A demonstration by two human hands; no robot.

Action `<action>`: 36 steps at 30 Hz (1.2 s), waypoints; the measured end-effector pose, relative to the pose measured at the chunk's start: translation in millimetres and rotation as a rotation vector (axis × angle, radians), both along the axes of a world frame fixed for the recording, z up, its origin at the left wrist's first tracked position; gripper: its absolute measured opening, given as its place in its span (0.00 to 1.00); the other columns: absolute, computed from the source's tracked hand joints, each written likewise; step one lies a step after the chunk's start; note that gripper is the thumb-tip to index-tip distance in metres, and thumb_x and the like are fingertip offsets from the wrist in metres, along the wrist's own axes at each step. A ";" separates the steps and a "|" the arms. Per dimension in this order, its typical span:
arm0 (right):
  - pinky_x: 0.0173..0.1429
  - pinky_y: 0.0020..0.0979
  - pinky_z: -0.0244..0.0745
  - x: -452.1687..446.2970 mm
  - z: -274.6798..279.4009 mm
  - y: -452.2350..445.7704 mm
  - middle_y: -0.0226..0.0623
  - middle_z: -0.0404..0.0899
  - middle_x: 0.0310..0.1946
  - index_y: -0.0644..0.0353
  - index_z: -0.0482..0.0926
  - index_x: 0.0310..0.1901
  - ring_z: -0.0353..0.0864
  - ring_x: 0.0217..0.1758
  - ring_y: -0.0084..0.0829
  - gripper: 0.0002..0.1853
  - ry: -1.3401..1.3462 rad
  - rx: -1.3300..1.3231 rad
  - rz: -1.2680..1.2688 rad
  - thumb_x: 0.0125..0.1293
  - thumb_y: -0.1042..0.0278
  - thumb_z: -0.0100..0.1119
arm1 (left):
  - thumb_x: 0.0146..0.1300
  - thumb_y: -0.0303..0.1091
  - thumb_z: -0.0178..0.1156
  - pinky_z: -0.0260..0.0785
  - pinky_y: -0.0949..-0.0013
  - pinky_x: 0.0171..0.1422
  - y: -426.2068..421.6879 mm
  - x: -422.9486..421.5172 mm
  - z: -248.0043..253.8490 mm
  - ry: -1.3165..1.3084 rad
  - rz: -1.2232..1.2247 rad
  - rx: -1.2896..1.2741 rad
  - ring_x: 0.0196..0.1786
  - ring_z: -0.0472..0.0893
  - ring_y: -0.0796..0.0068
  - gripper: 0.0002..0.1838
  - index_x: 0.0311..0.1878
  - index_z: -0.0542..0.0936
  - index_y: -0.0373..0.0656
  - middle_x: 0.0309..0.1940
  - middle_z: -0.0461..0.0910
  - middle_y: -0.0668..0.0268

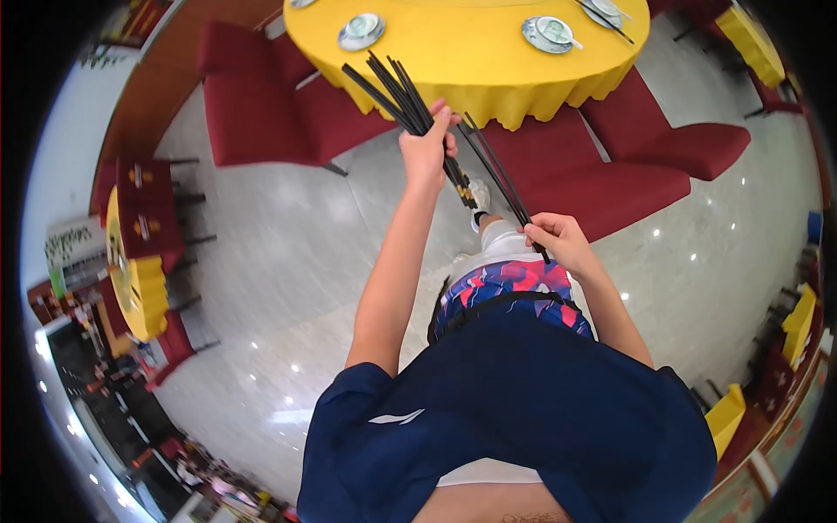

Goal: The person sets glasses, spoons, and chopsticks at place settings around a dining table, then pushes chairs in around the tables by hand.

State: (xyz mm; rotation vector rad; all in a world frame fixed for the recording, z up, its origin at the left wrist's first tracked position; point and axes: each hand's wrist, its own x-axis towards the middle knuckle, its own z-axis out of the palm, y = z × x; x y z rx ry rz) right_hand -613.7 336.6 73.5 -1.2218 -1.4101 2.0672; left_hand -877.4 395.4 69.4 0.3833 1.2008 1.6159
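Holding the bundle of black chopsticks (405, 96) well needs an even pressure, because their far ends already spread like a fan and one stick could slip. The left hand (425, 157) has its fingers closed around the middle of this bundle, with the gold-marked ends pointing down towards the white shoe (479, 196). The right hand (558, 240) pinches a few separate chopsticks (497, 174) near their lower end, thumb and fingers together on them; I cannot tell their exact number. Such a low pinch probably lets the long tips swing, so it is better to have both groups slightly apart and the ends level. All of them are in the air, between the person's body and the round table.

On the yellow tablecloth (436, 57) there are patterned plates with small bowls; the plate on the right (534, 39) also bears a white spoon (574, 41). Dark red chairs (584, 187) stand around the table, on a glossy pale floor (279, 227). Farther away, at both sides, are other tables with yellow cloths (150, 301).
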 end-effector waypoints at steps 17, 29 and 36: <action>0.32 0.23 0.73 -54.5 -63.0 183.8 0.36 0.85 0.27 0.68 0.84 0.38 0.80 0.28 0.20 0.11 0.228 -0.229 -0.196 0.67 0.66 0.64 | 0.71 0.34 0.59 0.62 0.77 0.22 237.2 -28.3 -13.7 0.354 -0.231 -0.158 0.20 0.71 0.82 0.14 0.50 0.78 0.32 0.38 0.81 0.55; 0.28 0.24 0.73 -82.9 -55.9 197.9 0.32 0.82 0.25 0.64 0.86 0.41 0.79 0.25 0.19 0.13 0.192 -0.350 -0.347 0.68 0.60 0.64 | 0.70 0.33 0.60 0.62 0.77 0.24 279.9 -23.9 -32.7 0.241 -0.459 -0.213 0.23 0.71 0.82 0.14 0.51 0.78 0.32 0.34 0.79 0.59; 0.27 0.23 0.70 -116.9 -39.8 171.3 0.31 0.82 0.25 0.64 0.85 0.42 0.78 0.23 0.17 0.14 0.089 -0.280 -0.522 0.69 0.60 0.62 | 0.69 0.33 0.61 0.63 0.76 0.24 295.8 -33.1 -32.7 0.256 -0.771 -0.195 0.23 0.72 0.81 0.14 0.51 0.78 0.31 0.33 0.81 0.57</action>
